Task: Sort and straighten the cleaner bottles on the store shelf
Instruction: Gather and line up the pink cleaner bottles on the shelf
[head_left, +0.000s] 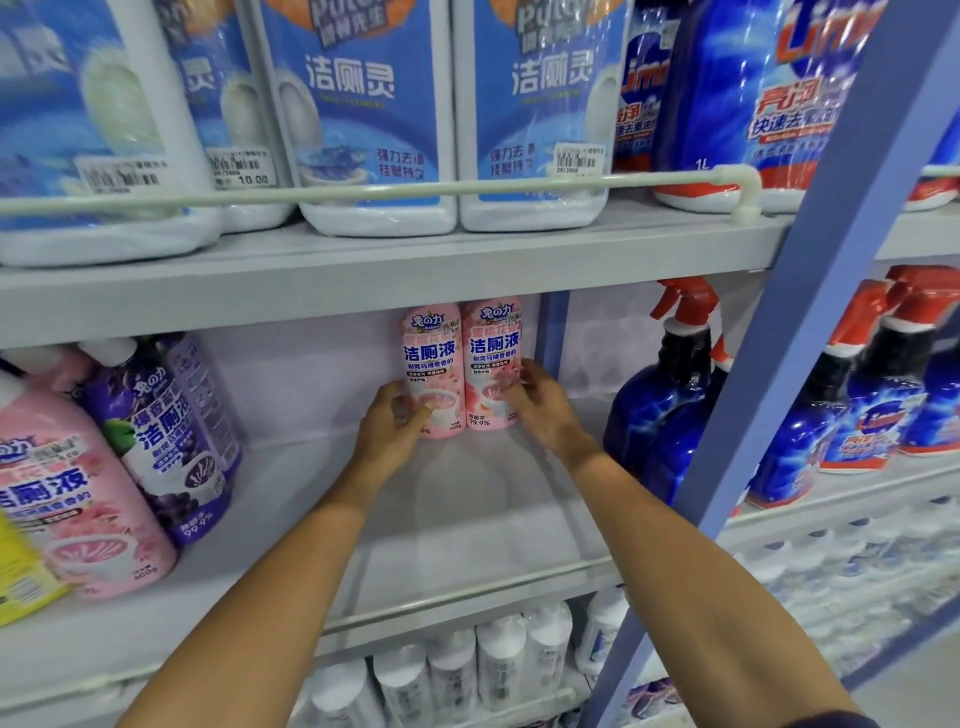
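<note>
Head cam: my left hand (392, 423) is curled round the left pink toilet-cleaner bottle (434, 358), my right hand (540, 410) round the right pink bottle (493, 353). Both stand upright, touching, mid-frame.

The one view comes from a wide-angle camera on the person's head, facing straight into the store shelving and tipped a little downward. It sits close. Both forearms enter from the bottom edge and stretch to the left hand (387, 431) and right hand (545, 410), which meet near the frame's middle on two pink toilet-cleaner bottles (434, 358) at the back of the middle shelf (467, 519). The upper shelf's white bottles (374, 130) fill the top edge, their tops cropped (the lens bows their guard rail (415, 189)). A blue upright (779, 364) slants across the right side, with the neighbouring bay beyond it.
</note>
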